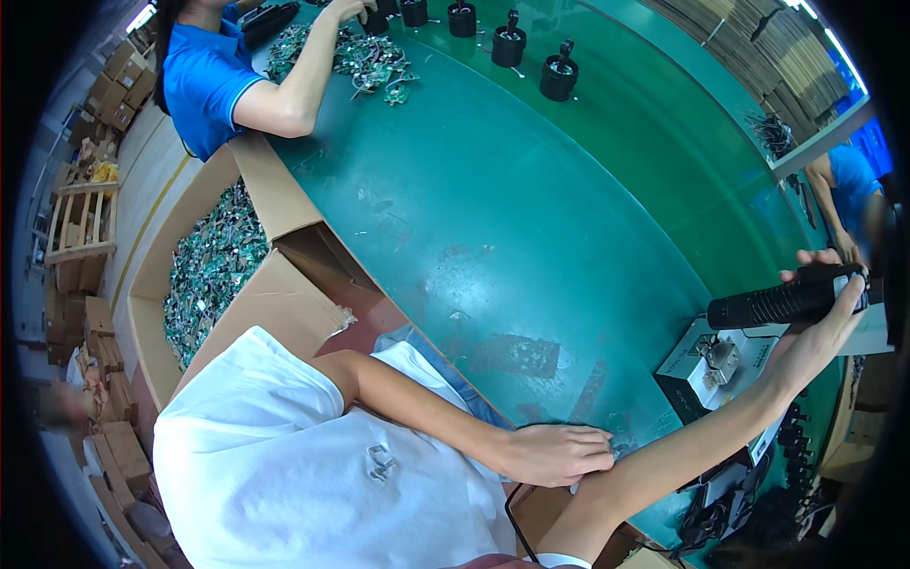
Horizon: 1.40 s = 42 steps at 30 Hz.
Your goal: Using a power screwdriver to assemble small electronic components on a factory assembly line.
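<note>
At the far right, my right hand (832, 302) is raised and closed around a black ribbed cylinder-shaped device (773, 305). Its ribbed end points left, over a black-and-white box (684, 375) on the table. A small metal part (720, 362) sits on that box. My left hand (561, 455) rests at the near table edge, back upward, beside my right forearm. Its fingers are bent together, and whatever lies beneath them is hidden.
A cardboard box (275, 194) full of green circuit boards (213, 270) stands left of the green table (445, 218). A co-worker in blue (223, 85) reaches over piled boards. Several black cylindrical units (559, 76) line the far side. Black cables (716, 507) lie at lower right.
</note>
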{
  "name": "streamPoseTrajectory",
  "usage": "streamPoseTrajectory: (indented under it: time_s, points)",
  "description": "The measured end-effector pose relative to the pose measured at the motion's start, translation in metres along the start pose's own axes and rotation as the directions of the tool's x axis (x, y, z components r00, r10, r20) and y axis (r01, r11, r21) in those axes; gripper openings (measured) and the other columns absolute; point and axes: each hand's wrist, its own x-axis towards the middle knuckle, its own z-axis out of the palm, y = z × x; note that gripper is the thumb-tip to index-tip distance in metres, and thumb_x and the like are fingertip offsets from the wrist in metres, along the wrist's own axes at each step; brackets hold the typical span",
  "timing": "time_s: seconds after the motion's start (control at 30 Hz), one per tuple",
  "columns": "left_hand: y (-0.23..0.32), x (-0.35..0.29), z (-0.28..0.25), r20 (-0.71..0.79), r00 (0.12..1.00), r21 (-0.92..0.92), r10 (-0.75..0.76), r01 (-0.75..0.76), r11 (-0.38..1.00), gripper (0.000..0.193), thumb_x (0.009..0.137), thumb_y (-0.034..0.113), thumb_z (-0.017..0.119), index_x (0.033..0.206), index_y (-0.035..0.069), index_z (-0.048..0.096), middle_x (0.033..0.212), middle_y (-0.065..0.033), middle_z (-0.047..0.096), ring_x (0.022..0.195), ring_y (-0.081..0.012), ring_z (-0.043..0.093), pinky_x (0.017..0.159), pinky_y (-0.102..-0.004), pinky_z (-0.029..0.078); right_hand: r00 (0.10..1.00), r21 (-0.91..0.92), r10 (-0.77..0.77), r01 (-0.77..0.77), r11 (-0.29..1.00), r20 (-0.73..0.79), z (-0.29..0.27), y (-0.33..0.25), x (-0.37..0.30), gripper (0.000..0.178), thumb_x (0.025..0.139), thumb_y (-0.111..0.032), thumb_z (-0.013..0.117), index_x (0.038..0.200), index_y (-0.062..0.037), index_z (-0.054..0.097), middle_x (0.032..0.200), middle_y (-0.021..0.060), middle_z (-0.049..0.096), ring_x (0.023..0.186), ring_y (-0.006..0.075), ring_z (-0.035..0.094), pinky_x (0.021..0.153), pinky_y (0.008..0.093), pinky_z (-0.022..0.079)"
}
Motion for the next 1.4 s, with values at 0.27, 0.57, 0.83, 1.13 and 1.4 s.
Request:
streamPoseTrajectory:
  time_s: [0.27, 0.57, 0.83, 1.13, 1.4]
  points:
    - [0.03, 0.006, -0.048, -0.135, 0.97, -0.722, -0.204, 0.045, 0.691, 0.012, 0.092, 0.005, 0.071, 0.093, 0.005, 0.059, 0.095, -0.0057, 0.063, 0.091, -0.0226, 0.061, 0.077, -0.0332, 0.049, 0.998, 0.005, 0.068, -0.068, 0.998, -0.007, -0.018, 0.009, 0.003, 0.041, 0.105, -0.028, 0.058, 0.132, 0.0032, 0.052, 0.104, 0.013, 0.067, 0.089, 0.019, 0.068, 0.066, 0.0296, 0.056]
    - [0.075, 0.047, -0.134, -0.378, 0.881, -0.909, 0.284, -0.412, 0.068, 0.018, 0.086, 0.007, 0.08, 0.093, 0.005, 0.064, 0.085, -0.0032, 0.066, 0.083, -0.0169, 0.064, 0.073, -0.03, 0.05, 0.995, -0.431, -0.099, 0.093, 0.898, 0.008, 0.001, -0.01, -0.005, 0.05, 0.1, -0.027, 0.067, 0.134, 0.0058, 0.052, 0.12, 0.0159, 0.067, 0.106, 0.0207, 0.068, 0.088, 0.0338, 0.055]
    - [0.072, 0.048, -0.106, -0.348, 0.891, -0.931, 0.292, -0.292, -0.218, 0.035, 0.076, 0.018, 0.092, 0.094, -0.003, 0.07, 0.09, -0.0122, 0.064, 0.079, -0.0218, 0.059, 0.066, -0.0314, 0.047, 0.984, -0.8, -0.175, 0.108, 0.591, 0.003, -0.026, -0.017, -0.01, 0.062, 0.096, -0.048, 0.07, 0.131, 0.0024, 0.061, 0.116, 0.0131, 0.068, 0.106, 0.0205, 0.063, 0.098, 0.0336, 0.046]
    - [0.072, 0.04, -0.118, -0.204, 0.952, -0.975, 0.23, -0.175, -0.138, 0.029, 0.076, 0.011, 0.091, 0.092, -0.003, 0.071, 0.087, -0.0107, 0.064, 0.078, -0.0186, 0.061, 0.063, -0.029, 0.047, 0.982, -0.829, -0.121, -0.054, 0.556, -0.145, -0.058, -0.029, -0.006, 0.068, 0.099, -0.054, 0.061, 0.137, 0.0024, 0.061, 0.13, 0.0191, 0.067, 0.116, 0.022, 0.062, 0.1, 0.0345, 0.047]
    - [0.045, 0.042, -0.113, -0.011, 0.979, -1.0, 0.205, -0.017, 0.026, 0.015, 0.078, 0.001, 0.082, 0.088, 0.003, 0.07, 0.089, -0.007, 0.067, 0.083, -0.0221, 0.062, 0.068, -0.0337, 0.05, 0.905, -0.562, -0.218, -0.027, 0.827, -0.364, -0.065, -0.034, -0.007, 0.048, 0.105, -0.036, 0.059, 0.126, 0.0056, 0.067, 0.117, 0.0156, 0.071, 0.095, 0.0186, 0.066, 0.085, 0.0336, 0.057]
